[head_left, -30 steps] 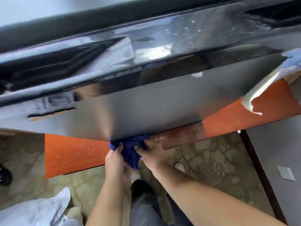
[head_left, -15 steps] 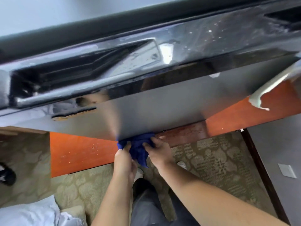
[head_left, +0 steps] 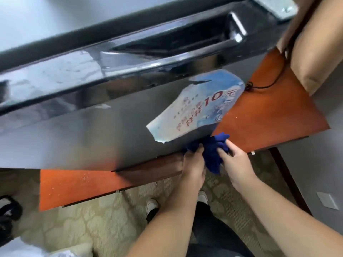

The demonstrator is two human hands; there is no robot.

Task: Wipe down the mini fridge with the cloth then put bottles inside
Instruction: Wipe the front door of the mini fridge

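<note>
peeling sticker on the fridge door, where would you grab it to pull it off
Take the sticker by its lower-left corner, the torn white tip near the blue cloth. That edge looks curled off the grey fridge door, so fingers could probably slide under it from below and left, then peel up toward the "10" end, which seems flatter. Both hands are on the cloth now.

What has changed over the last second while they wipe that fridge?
Both hands, left and right, slid the blue cloth rightward along the fridge door's bottom edge, to just under the peeling sticker. Unchanged: both hands keep their grip on the cloth, and the door stays shut.
</note>
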